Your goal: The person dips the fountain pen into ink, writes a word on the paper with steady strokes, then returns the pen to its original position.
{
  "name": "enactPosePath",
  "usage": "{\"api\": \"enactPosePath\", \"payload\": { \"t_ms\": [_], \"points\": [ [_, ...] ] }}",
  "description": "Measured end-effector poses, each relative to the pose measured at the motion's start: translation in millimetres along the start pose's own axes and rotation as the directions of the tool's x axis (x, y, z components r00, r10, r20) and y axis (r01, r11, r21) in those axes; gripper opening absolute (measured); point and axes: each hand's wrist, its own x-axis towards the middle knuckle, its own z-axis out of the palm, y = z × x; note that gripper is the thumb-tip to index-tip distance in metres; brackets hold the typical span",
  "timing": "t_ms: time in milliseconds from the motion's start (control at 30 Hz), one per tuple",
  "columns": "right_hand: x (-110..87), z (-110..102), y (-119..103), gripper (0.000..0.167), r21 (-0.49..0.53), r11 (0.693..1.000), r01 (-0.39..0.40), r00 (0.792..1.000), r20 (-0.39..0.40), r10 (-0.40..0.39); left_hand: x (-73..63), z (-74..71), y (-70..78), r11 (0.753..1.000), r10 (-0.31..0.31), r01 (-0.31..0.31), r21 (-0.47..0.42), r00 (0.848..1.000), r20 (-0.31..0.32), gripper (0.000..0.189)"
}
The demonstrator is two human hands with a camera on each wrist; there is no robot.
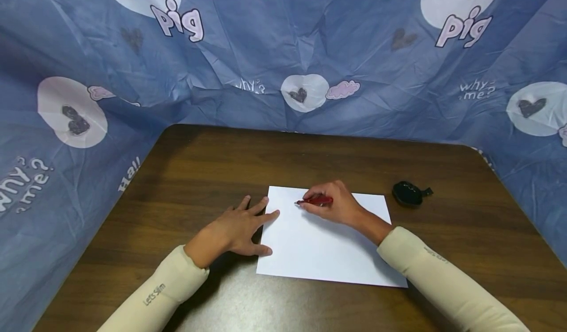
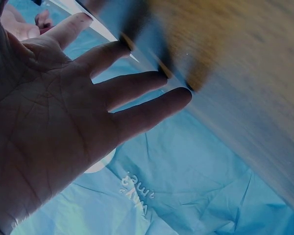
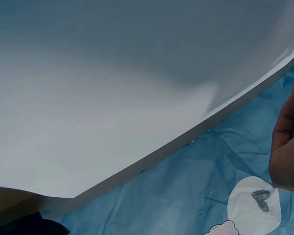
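Observation:
A blank white sheet of paper point(image 1: 328, 243) lies on the brown wooden table point(image 1: 221, 165). My right hand point(image 1: 338, 204) pinches a red pen point(image 1: 321, 200), its tip pointing left over the upper left part of the sheet. Whether the tip touches the paper I cannot tell. Fingers spread, my left hand point(image 1: 241, 228) rests at the sheet's left edge, with some fingertips on the paper. The left wrist view shows the palm of that left hand point(image 2: 63, 107) with its fingers straight. Only part of the right hand point(image 3: 289, 147) appears at the right wrist view's edge.
A small black pouch-like object point(image 1: 407, 193) with a short tab sits on the table, right of the paper. Behind the table hangs a blue printed cloth point(image 1: 248, 42), which also covers the left and right sides.

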Motion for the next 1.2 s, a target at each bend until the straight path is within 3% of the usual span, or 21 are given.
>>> {"api": "enactPosePath", "payload": {
  "t_ms": [333,833,1200],
  "points": [
    [-1.8,1.6,-2.4,0.014,0.028,0.999,-0.020,0.999,0.039,0.019,0.5,1.8,-0.2,1.000,-0.002,0.002,0.011,1.000,-0.006,0.086],
    [-0.9,2.2,0.3,0.012,0.009,0.999,0.039,0.999,0.034,-0.039,1.4,-1.2,0.3,1.000,-0.001,0.000,0.013,1.000,0.005,0.086],
    [0.1,2.5,-2.3,0.010,-0.015,1.000,0.019,0.999,0.048,-0.018,-1.2,-1.1,0.2,1.000,-0.008,0.008,0.015,1.000,-0.003,0.087]
  ]
}}
